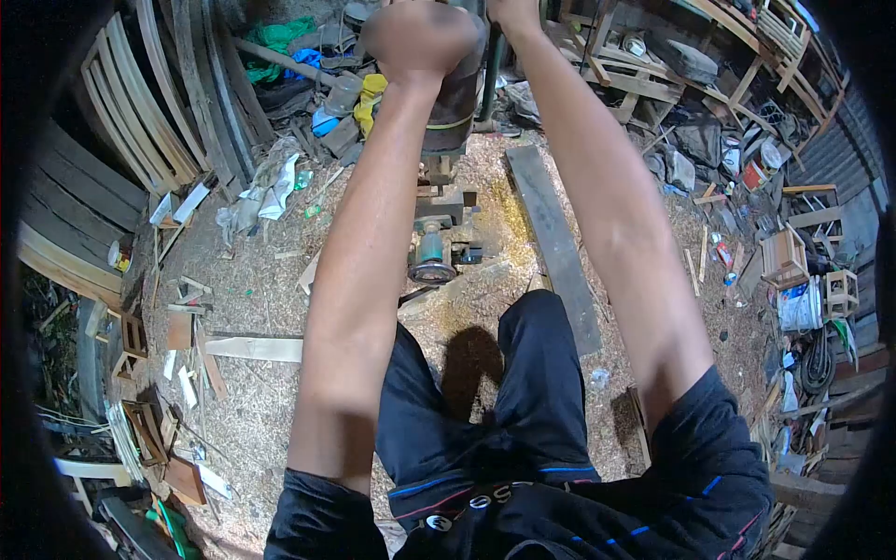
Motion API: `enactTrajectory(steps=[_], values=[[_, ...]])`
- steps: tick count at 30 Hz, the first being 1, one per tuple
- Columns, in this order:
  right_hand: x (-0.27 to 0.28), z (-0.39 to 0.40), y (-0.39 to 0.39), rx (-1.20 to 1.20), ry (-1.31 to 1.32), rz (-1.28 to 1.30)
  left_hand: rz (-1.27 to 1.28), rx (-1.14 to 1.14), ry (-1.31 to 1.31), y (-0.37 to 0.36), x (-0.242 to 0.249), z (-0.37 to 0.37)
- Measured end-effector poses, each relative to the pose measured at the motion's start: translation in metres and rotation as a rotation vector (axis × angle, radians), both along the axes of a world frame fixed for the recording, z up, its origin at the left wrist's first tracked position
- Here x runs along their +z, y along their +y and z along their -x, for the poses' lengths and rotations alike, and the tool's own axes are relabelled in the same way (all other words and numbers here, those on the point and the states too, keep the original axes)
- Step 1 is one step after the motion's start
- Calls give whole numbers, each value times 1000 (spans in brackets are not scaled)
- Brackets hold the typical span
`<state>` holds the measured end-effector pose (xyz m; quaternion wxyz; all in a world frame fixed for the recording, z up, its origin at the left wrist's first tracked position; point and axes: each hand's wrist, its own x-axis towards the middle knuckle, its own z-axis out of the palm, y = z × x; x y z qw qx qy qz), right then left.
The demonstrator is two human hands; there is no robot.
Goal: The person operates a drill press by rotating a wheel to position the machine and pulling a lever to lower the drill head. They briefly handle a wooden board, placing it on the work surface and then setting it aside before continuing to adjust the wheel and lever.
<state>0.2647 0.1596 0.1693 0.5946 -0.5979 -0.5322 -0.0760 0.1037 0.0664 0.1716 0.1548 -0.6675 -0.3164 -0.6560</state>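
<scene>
Both my arms stretch forward to the top of the head view. My left hand (420,39) is a smeared blur in front of a dark, rounded upright body (446,138) with a thin yellowish band. My right hand (512,13) is partly cut off by the top edge, close to a dark green upright post (491,70). The fingers of both hands do not show clearly, and I cannot tell what they hold. Below the dark body, a teal power tool with a round base (431,248) is on the shavings-covered floor between my arms.
A long grey plank (557,247) lies right of the power tool. Curved wooden slats (140,107) lean at the left. Small wooden frames (784,257) stand at the right. A pale board (254,349) and offcuts litter the floor (252,411). Cluttered scrap lines the back.
</scene>
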Motion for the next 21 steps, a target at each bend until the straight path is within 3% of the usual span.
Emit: enactTrajectory(steps=[3, 4, 5, 6, 7, 15, 16, 18, 19, 21], values=[[-20, -28, 39, 432, 679, 194, -53, 13, -8, 0, 11, -2], [-50, -35, 63, 51, -233, 86, -106, 32, 2, 8, 11, 0], [-47, -37, 38, 181, -257, 120, -164, 49, 13, 16, 13, 0], [-57, -35, 41, 132, -282, 66, -174, 46, -2, 21, 15, 0], [-57, -25, 20, 216, -131, 94, -184, 43, -18, 24, 14, -1], [-82, -21, 7, 213, 14, -38, -87, -61, 45, 11, -1, 18], [-82, -17, -16, 233, 59, 17, 46, -167, 46, 8, -12, 27], [-100, -5, -50, 231, 95, 6, -26, -165, -42, -4, -34, 38], [-115, 1, -63, 232, 119, 12, -51, -160, -82, -12, -49, 46], [-175, 12, -83, 391, 342, 48, 157, -162, -89, -31, -92, 65]])
